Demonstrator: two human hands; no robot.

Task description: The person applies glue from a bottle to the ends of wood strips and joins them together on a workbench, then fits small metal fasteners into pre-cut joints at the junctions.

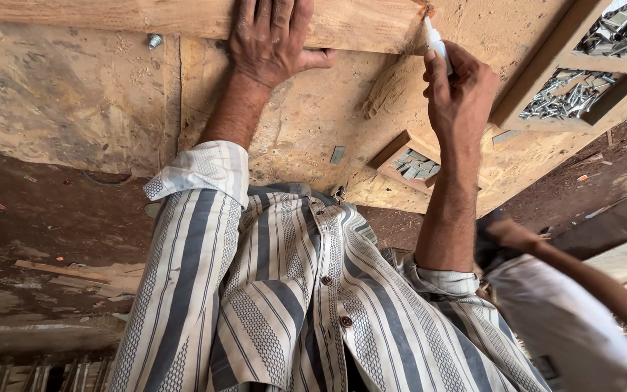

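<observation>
Two hands work at a wooden plank (183,18) lying along the far edge of the table (306,123). The right hand (462,91) is closed around a small white glue bottle (437,45), its nozzle touching the plank's end. The left hand (270,36) lies flat on the plank, fingers spread, gripping nothing. Just beside the right wrist sits a small wooden box of metal pieces (414,163); larger compartments of nails (582,91) stand further right.

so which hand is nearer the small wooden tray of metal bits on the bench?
Right. The right hand, holding a small white bottle, is just above the small wooden tray. The left hand rests flat on the wooden plank, farther off to the tray's left.
</observation>
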